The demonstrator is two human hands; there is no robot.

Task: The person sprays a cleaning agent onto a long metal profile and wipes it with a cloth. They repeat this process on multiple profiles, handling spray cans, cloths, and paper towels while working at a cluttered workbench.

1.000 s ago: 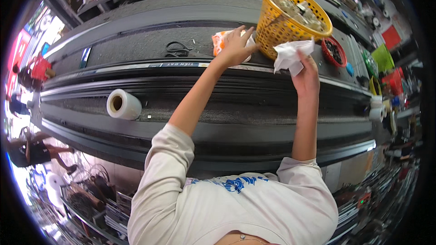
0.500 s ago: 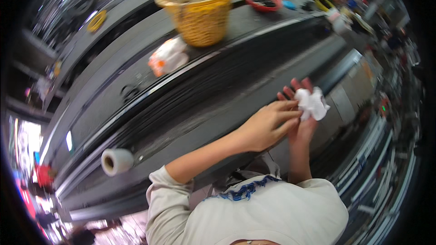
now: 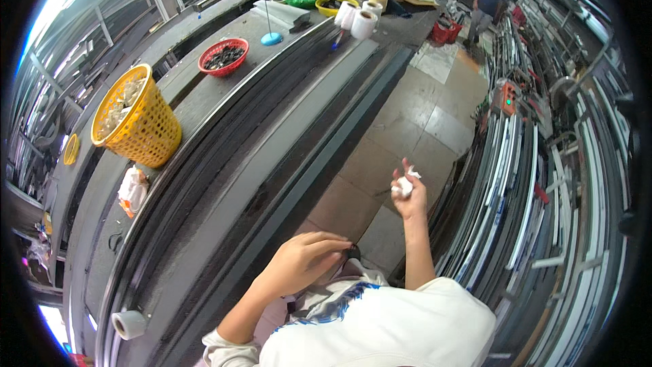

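Observation:
My right hand (image 3: 413,202) is raised over the tiled walkway and closed around a crumpled white tissue (image 3: 405,187). Part of the tissue pokes out between the fingers, and one finger points up. Close to my body, my left hand (image 3: 305,259) holds nothing; its fingers are stretched out and slightly curved. The nearest thing to it is the edge of the long workbench (image 3: 224,258), which carries dark metal profiles.
On the bench stand a yellow basket (image 3: 159,139), a red basket (image 3: 224,58) of small dark parts, and a white-orange bag (image 3: 133,190). A film roll (image 3: 129,325) lies near left. Racked metal bars (image 3: 499,211) line the right. A person (image 3: 487,3) stands far down the aisle.
My hands have moved apart: the right now grips the tissue alone over the walkway, and the left has dropped toward my body. The view has swung right, showing the aisle.

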